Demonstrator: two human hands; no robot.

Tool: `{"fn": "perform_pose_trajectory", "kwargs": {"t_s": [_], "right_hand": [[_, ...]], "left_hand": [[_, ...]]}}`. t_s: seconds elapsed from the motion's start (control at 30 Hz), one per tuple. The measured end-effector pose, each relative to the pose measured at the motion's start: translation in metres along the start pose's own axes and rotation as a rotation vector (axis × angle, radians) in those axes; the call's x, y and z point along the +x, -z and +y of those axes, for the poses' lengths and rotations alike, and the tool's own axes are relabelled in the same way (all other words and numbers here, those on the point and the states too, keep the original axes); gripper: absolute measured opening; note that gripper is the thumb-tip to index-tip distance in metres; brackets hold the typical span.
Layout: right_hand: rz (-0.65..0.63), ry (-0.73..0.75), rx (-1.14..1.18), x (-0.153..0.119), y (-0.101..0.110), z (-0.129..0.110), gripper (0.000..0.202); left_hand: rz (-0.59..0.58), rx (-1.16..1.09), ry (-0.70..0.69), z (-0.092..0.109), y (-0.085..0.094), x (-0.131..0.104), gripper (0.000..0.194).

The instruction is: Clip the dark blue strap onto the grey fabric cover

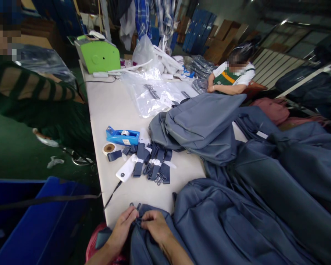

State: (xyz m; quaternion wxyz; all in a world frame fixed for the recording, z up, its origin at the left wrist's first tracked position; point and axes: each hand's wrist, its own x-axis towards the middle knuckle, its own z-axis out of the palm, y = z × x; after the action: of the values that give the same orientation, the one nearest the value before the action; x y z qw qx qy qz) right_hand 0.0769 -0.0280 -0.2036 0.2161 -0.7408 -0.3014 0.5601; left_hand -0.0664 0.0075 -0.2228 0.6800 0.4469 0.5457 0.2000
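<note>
left hand [124,223] and right hand [153,222] pinched shut on blue bag [146,243] top edge at table [110,106] rim; grip best kept close, fabric taut.

The bag fabric [143,235] I pinch between my left hand [123,225] and right hand [155,223] is slate blue, the same shade as the backpacks [204,125] heaped across the off-white table [110,106]. Ahead lie a bright blue tape dispenser [122,136], navy straps [151,163] with white tags, and a lime green machine [98,55]. The sleeve [30,86] to my left is striped dark green and tan, and something under my wrists looks pinkish red [92,243], though I can't see it well.
</note>
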Motion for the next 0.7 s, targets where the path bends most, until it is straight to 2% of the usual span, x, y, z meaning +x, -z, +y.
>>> {"fn": "perform_pose_trajectory", "kwargs": {"t_s": [0.13, 0.37, 0.53, 0.7], "right_hand": [[0.009, 0.113, -0.041, -0.009, 0.006, -0.008, 0.012], [-0.012, 0.228, -0.088, -0.011, 0.014, -0.017, 0.012], [-0.003, 0.273, -0.106, -0.01, 0.01, -0.017, 0.013], [0.005, 0.289, -0.116, -0.011, 0.01, -0.017, 0.013]], "left_hand": [[-0.048, 0.231, -0.063, 0.006, 0.011, 0.005, 0.038], [-0.124, 0.849, -0.252, 0.027, 0.037, 0.004, 0.027], [-0.233, 1.116, -0.291, 0.031, 0.034, -0.005, 0.03], [-0.315, 1.223, -0.324, 0.048, 0.031, -0.006, 0.03]]}}
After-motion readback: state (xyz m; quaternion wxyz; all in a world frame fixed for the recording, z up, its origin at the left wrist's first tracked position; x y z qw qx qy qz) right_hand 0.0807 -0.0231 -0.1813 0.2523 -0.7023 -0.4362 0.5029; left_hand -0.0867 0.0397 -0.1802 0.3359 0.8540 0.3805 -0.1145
